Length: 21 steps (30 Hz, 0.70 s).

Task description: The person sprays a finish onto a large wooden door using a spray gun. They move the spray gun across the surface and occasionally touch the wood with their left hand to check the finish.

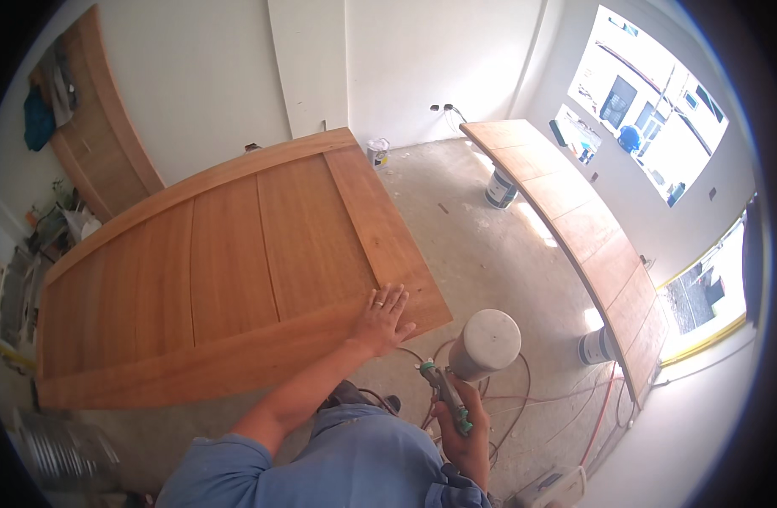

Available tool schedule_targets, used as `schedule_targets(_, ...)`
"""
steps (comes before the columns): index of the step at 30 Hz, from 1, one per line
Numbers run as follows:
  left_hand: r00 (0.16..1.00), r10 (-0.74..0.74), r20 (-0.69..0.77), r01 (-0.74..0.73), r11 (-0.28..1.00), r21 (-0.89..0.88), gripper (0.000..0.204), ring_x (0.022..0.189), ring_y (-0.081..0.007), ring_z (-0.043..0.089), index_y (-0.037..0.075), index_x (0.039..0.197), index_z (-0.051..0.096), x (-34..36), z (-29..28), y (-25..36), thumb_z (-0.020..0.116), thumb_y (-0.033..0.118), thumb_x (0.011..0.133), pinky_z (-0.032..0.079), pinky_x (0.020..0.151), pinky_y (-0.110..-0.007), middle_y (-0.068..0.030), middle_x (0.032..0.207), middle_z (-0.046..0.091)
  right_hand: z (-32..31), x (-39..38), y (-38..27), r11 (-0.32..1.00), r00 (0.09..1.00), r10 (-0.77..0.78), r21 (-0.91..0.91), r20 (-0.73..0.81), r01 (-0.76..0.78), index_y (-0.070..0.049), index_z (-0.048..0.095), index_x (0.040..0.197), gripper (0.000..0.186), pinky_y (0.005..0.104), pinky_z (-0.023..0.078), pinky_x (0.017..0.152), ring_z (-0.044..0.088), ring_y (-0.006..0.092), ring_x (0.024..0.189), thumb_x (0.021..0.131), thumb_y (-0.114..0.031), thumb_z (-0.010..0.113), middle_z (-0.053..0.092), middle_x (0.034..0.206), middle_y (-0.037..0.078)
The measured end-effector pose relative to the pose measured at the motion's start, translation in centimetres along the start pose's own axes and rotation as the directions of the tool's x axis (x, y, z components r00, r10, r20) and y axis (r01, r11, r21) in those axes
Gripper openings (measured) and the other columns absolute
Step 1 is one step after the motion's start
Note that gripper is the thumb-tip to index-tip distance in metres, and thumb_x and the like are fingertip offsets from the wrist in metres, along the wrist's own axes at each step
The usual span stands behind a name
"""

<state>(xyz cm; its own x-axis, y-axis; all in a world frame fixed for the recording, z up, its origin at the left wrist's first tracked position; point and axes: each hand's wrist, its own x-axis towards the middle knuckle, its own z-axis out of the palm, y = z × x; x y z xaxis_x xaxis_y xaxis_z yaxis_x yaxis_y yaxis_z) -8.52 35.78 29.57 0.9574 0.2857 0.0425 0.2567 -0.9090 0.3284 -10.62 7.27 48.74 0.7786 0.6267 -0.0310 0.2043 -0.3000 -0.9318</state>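
Note:
My left hand (383, 320) lies flat on the near right corner of a reddish-brown wooden door (228, 245), fingers spread, a ring on one of them. The door is framed and has several vertical boards set into it. Off its near right corner, my right hand (469, 423) grips a paint spray gun (443, 389) by its handle. A pale round cup (488, 340) sits on the gun, and the metal body has green parts. My right fingers are partly hidden behind the gun.
A second wooden door (575, 224) rests on paint buckets (500, 190) to the right. Hoses (524, 372) curl over the concrete floor. Another door (105, 135) leans at the far left wall, with cloths hung on it. A metal can (67, 453) stands at lower left.

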Motion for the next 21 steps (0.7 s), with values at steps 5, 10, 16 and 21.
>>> schedule_targets(5,0.997,-0.077,-0.004,0.077,0.997,0.030,0.090,0.168,-0.0383,0.010,0.002,0.172,0.023,-1.2,-0.9,-1.6,0.041,0.064,0.109,0.007,0.136,-0.054,-0.0172,0.181,0.017,-0.1,0.1,0.1,1.000,1.000,0.001,0.024,0.015,-0.001,0.001,0.060,0.141,0.043,0.0398,0.053,0.105,0.072,0.0324,0.124,0.101,-0.005,0.073,0.073,0.131,0.025)
schedule_targets(10,0.988,-0.149,-0.036,0.150,0.988,0.043,0.093,0.167,-0.0392,0.011,0.001,0.171,0.023,-3.4,-1.3,-2.9,0.041,0.066,0.108,0.007,0.135,-0.056,-0.0191,0.180,0.018,0.1,0.3,1.0,0.999,0.999,-0.047,-0.013,0.001,0.047,-0.002,0.060,0.144,0.046,0.0376,0.055,0.098,0.073,0.0243,0.109,0.101,-0.010,0.074,0.075,0.116,0.017)
schedule_targets(16,0.950,-0.305,-0.061,0.308,0.950,0.049,0.096,0.167,-0.0426,0.010,-0.005,0.169,0.021,-6.1,-1.6,-1.7,0.042,0.065,0.108,0.006,0.134,-0.058,-0.0255,0.179,0.017,-0.2,0.2,0.1,1.000,0.999,0.008,0.029,0.034,-0.009,0.002,0.061,0.141,0.042,0.0398,0.052,0.108,0.071,0.0328,0.128,0.101,-0.004,0.073,0.073,0.133,0.025)
schedule_targets(21,0.950,-0.312,-0.029,0.314,0.948,0.061,0.095,0.167,-0.0439,0.008,-0.007,0.170,0.019,-6.0,-0.3,0.1,0.040,0.063,0.109,0.006,0.134,-0.059,-0.0267,0.179,0.014,-0.1,0.5,0.1,1.000,0.999,-0.008,0.022,0.040,0.007,0.002,0.061,0.141,0.043,0.0400,0.052,0.108,0.071,0.0327,0.129,0.101,-0.004,0.073,0.073,0.134,0.024)
